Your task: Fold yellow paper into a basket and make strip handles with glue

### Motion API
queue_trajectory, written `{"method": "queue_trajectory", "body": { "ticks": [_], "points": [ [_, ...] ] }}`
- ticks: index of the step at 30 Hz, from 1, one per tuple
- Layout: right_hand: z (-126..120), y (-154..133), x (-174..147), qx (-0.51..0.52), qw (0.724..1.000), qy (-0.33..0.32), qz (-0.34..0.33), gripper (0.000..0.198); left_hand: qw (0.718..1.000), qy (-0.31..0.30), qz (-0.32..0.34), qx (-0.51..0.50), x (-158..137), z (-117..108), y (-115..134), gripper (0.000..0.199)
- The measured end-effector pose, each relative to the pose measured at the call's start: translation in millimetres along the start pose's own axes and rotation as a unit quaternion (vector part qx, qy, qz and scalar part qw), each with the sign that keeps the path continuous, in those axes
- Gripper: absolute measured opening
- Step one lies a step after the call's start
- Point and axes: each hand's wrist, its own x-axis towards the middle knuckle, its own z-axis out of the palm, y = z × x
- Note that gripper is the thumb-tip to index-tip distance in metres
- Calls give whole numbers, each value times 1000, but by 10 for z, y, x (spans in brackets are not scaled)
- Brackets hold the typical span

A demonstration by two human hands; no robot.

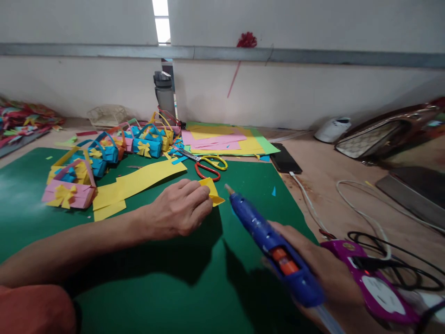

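Observation:
My left hand (179, 206) is closed on a small folded piece of yellow paper (212, 192), which sticks out past the fingertips. In my right hand (321, 266) is a blue glue gun (257, 227) with a clear glue stick at its rear. The nozzle points up and left, close to the yellow paper but apart from it. Beyond my left hand lie yellow paper strips (146, 178) and scissors (208, 163) with red and yellow handles. To the left stand several small paper baskets with bows, among them a pink basket (71, 192) and a blue basket (148, 144).
A green mat (146, 287) covers the table. Coloured paper sheets (225, 139) are stacked at the back beside a grey bottle (165, 95). Rightward lie a black phone (285, 158), a purple power strip (377, 283) with tangled cables, and a handbag (370, 134).

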Motion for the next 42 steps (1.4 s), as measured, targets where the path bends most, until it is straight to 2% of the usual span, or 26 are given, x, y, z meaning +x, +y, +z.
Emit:
{"method": "queue_trajectory", "body": {
  "ticks": [3,5,6,9,13,18,21,24,26,27,28,30,33,37,42],
  "points": [
    [-45,60,161,-70,994,81,-1,63,1000,3,-5,-2,-5,-3,-25,24],
    [-46,135,253,-164,983,87,1,57,1000,10,-14,-7,-25,5,-40,22],
    [-33,174,288,-212,973,89,25,54,1000,13,-20,-13,-40,14,-45,20],
    [54,256,354,-341,936,6,88,51,996,46,-50,-50,-85,44,-45,12],
    [205,257,405,-420,889,-107,147,47,984,98,-109,-106,-83,44,1,7],
    [336,255,407,-432,870,-163,171,48,969,140,-139,-148,-8,-2,82,14],
    [314,239,401,-415,881,-164,154,41,963,159,-145,-161,24,-18,114,16],
    [176,108,433,-349,926,-91,112,29,960,160,-150,-176,39,-22,138,17],
    [60,-43,476,-208,976,19,68,27,958,158,-154,-185,41,-20,153,18],
    [12,-124,502,-115,990,60,53,25,956,156,-158,-189,41,-17,161,17],
    [-21,-201,528,-31,996,72,52,21,955,155,-162,-193,41,-15,168,17],
    [-31,-321,576,88,993,59,54,11,953,146,-169,-204,40,-11,183,16],
    [63,-391,621,161,984,41,71,1,952,124,-165,-225,35,-4,207,14],
    [196,-366,625,181,979,67,63,8,947,115,-175,-244,16,4,248,15],
    [231,-345,607,168,981,74,57,10,920,77,-260,-282,18,-35,277,14]
  ]
}}
